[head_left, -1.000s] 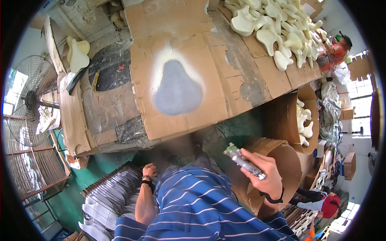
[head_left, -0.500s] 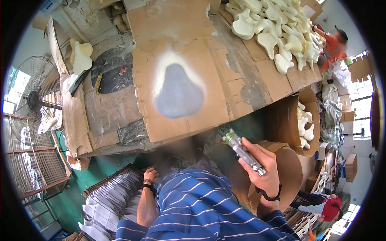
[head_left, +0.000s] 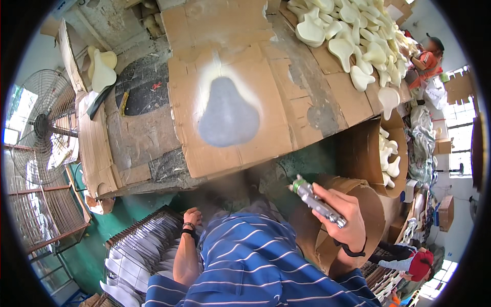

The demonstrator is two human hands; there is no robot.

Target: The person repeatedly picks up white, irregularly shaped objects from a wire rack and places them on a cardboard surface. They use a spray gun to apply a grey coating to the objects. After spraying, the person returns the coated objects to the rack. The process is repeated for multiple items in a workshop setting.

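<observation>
My right hand (head_left: 343, 212) is closed around a silver spray gun (head_left: 318, 202) with a green ring near its nozzle. It is held off the front edge of the table, the nozzle pointing up and left. My left hand (head_left: 192, 217) hangs low at my left side beside a wire rack (head_left: 135, 225). Its fingers look curled, and anything inside them is hidden. On the cardboard in front of me is a grey saddle-shaped patch (head_left: 227, 115) ringed by pale spray; I cannot tell whether it is raised. Faint mist hangs below the table edge.
Cream saddle-shaped pads (head_left: 353, 48) lie heaped at the table's far right. White pads (head_left: 128, 261) fill the rack. Cardboard drums (head_left: 401, 148) stand at right, a large fan (head_left: 43, 125) at left. A person in orange (head_left: 427, 61) is beyond the heap.
My right hand and the spray gun have shifted slightly right and down. A cream pad now shows apart from the heap at the table's right edge. The person in orange has moved.
</observation>
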